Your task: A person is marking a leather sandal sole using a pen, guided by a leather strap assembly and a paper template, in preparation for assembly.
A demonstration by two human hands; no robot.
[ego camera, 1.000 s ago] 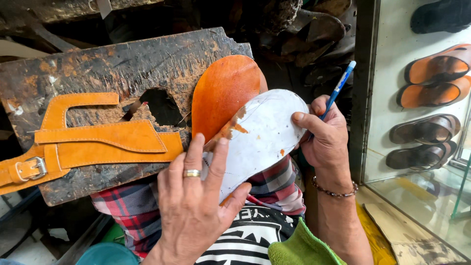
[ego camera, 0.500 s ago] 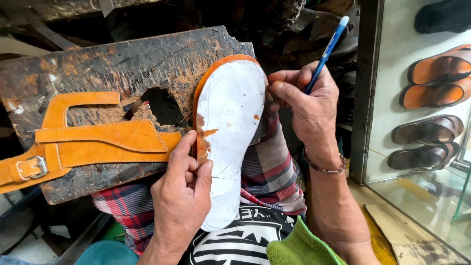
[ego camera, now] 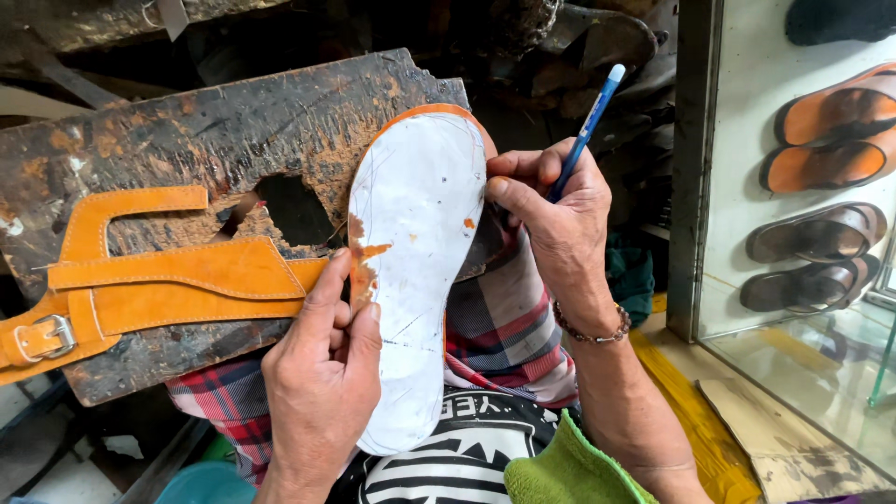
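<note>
Since the earlier frames, the white sole template (ego camera: 415, 271) has been turned down flat onto the orange leather sole piece (ego camera: 425, 112), which now shows only as a thin rim around the toe end, and the right hand has shifted lower along the template's right edge. Template and leather lie lengthwise, toe on the scarred wooden work board (ego camera: 215, 131), heel over the person's lap. Left hand (ego camera: 322, 383) sits at the template's left edge near mid-length, fingers curled together and thumb pressing the edge down. Right hand (ego camera: 555, 219) is just beside the upper right edge, thumb and fingers pinched on a blue pen (ego camera: 583, 131) that tilts up and away; its tip is hidden behind the fingers. A beaded bracelet (ego camera: 588, 331) circles that wrist. Tan leather straps with a metal buckle (ego camera: 42, 338) lie on the board's left part. Finished sandals (ego camera: 826, 140) stand behind glass at right.
</note>
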